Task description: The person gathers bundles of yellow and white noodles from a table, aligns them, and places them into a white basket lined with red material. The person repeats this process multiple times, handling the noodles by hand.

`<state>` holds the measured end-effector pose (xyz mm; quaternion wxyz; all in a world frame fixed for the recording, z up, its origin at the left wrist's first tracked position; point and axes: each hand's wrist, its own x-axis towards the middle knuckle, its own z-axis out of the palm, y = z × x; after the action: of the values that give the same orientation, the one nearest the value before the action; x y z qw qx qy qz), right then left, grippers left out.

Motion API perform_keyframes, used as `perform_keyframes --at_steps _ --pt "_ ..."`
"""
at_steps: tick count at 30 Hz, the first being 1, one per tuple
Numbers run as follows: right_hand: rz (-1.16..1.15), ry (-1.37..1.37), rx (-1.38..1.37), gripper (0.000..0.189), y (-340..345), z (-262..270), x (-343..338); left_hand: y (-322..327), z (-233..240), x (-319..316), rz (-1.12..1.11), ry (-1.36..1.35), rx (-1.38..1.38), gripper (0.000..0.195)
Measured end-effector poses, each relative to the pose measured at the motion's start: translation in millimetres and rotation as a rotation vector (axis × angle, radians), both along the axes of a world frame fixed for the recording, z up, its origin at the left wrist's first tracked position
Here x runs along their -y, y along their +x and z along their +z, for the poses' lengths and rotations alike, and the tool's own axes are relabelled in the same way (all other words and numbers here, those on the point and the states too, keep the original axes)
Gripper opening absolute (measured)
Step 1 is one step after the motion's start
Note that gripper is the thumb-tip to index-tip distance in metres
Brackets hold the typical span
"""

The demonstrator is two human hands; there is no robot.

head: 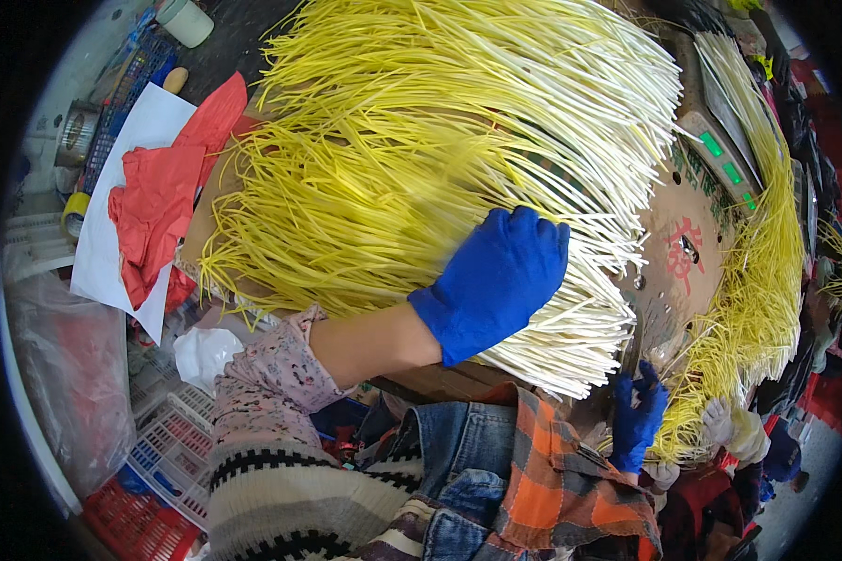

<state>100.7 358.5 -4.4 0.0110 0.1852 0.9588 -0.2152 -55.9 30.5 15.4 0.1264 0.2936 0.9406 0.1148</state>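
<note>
A wide layer of yellow chives [365,182], with yellow leaves and white stems, lies on brown cardboard. My left hand [505,280], in a blue glove, is curled over the stems at the layer's near side. Its palm and fingertips are hidden; the leaves beside it are blurred, and it appears to grip some stems. At the lower right is my right hand [638,417], also blue-gloved, its fingers apart and nothing visible in them. It is beside the near end of another long heap of chives [751,301].
A scale [726,165] with green displays stands between the heaps. White-gloved hands of another person [737,428] are near my right hand. At left are white paper [98,259], red paper [158,210], a yellow tape roll [76,210], plastic bags [70,379] and plastic baskets [140,522].
</note>
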Motion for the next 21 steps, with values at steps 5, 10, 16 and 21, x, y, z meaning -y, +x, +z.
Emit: perform_keyframes --at_steps 5,10,16,21 --pt "0.615 0.216 -0.405 0.025 -104.6 57.9 44.8 -16.3 -27.6 -25.2 -0.044 0.187 -0.378 0.063" --pt "1.039 -0.074 -0.357 0.038 -229.4 49.7 142.3 -52.2 -68.4 -44.8 0.032 0.467 -0.146 0.066" --pt "1.295 0.222 -0.330 0.036 -303.7 -9.6 215.7 -68.1 -100.4 -52.5 0.196 0.815 -0.154 0.063" --pt "1.086 -0.484 -0.202 0.022 -315.5 -27.5 217.9 -74.3 -113.3 -61.3 0.284 0.879 -0.140 0.060"
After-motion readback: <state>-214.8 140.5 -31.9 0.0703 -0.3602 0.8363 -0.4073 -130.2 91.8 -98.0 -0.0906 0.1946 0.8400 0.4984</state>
